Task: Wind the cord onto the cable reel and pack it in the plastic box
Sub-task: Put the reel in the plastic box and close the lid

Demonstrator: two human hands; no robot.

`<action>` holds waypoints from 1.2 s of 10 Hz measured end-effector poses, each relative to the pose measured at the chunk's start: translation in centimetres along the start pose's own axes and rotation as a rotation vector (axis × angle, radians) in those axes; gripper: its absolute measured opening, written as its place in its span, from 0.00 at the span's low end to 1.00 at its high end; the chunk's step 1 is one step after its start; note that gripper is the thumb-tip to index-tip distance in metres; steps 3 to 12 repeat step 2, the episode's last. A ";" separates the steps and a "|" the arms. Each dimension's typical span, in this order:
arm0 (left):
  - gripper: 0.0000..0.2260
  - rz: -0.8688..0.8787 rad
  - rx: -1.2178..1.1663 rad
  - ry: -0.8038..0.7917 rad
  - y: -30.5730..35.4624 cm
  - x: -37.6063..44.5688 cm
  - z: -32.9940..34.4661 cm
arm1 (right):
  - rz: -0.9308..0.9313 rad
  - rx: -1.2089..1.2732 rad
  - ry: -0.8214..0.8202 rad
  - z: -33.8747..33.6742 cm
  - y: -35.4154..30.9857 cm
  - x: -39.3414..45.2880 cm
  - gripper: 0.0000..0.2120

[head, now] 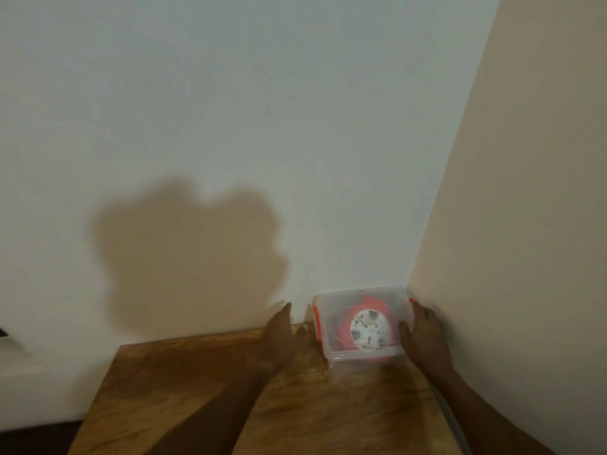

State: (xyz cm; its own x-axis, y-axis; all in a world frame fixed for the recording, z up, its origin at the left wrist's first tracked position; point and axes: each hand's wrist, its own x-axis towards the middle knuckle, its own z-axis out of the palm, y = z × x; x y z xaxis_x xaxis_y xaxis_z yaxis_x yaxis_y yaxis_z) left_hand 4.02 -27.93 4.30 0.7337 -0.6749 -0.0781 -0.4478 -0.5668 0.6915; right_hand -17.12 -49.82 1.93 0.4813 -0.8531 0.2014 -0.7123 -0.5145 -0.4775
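Fingers of the right hand [423, 333]: loosely extended along the right end of the plastic box [361, 323], thumb against its near right edge, fingertips by the orange right latch [412, 300]; no closed grasp visible. Fingers of the left hand [281, 336]: straight and relaxed, holding nothing, hand just left of the box and apart from it, near the orange left latch [316, 323]. Plastic box: clear, lid on, set on the far right corner of the wooden surface [197, 389], in the angle where the white wall [230, 110] meets the beige side wall [525, 192]. Cable reel [368, 328]: orange with a pale hub, lying flat inside the box, seen blurred through the lid; cord not discernible
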 end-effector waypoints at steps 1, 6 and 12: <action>0.31 0.092 0.150 0.119 -0.6 0.4 -5.2 | -0.172 -0.130 0.064 -0.9 -3.5 0.2 0.29; 0.30 0.191 0.247 0.298 0.5 0.3 -11.5 | -0.329 -0.140 0.169 -2.7 -8.9 1.0 0.30; 0.30 0.191 0.247 0.298 0.5 0.3 -11.5 | -0.329 -0.140 0.169 -2.7 -8.9 1.0 0.30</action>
